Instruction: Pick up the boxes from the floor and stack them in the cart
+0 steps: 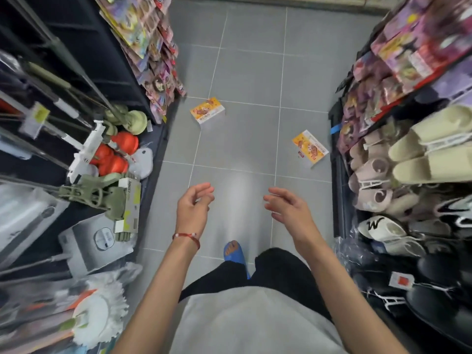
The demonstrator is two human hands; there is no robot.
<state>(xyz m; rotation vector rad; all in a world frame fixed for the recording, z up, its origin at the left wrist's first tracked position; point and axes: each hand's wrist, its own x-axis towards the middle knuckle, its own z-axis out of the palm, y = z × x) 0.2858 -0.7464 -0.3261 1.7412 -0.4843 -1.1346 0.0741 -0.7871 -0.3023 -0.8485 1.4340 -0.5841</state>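
Left hand (195,208): fingers loosely curled, holding nothing, out over the floor (250,72).
Left box (207,110): orange-yellow, lying on the tiles near the left shelf (107,60); print too blurred to read.
Right hand (288,209): fingers relaxed, apart, empty too.
Right box (309,146): flat on the floor, just beside the right shelf (337,180).
Risk: tight aisle, so bending for either box could knock stock loose; cart not in view.
Writing: bold "M" on a white slipper (383,226).

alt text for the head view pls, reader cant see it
Two yellow boxes lie apart on the grey tiled floor of a narrow shop aisle: the far box by the left shelves, the near box by the right shelves. The left hand and right hand are held out empty, fingers loosely curled.
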